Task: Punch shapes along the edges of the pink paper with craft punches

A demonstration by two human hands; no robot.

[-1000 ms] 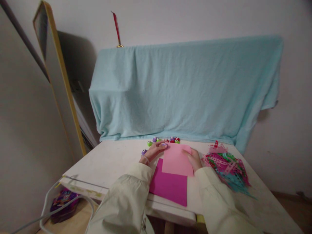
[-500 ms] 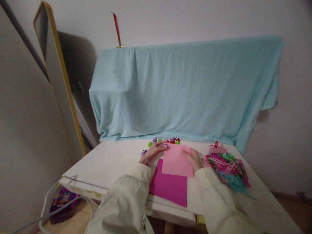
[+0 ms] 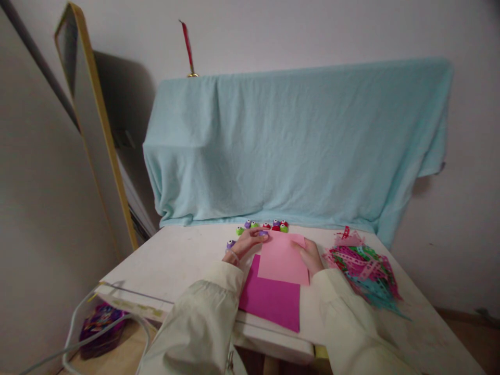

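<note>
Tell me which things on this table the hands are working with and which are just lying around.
In hand:
left hand and right hand, flat on the light pink sheet
magenta sheet beneath it

Lying about:
small coloured punches
heap of punched paper strips
blue cloth
mirror

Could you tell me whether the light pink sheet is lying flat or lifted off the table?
Flat: the light pink sheet lies spread over the magenta sheet, with both hands resting at its edges.
</note>
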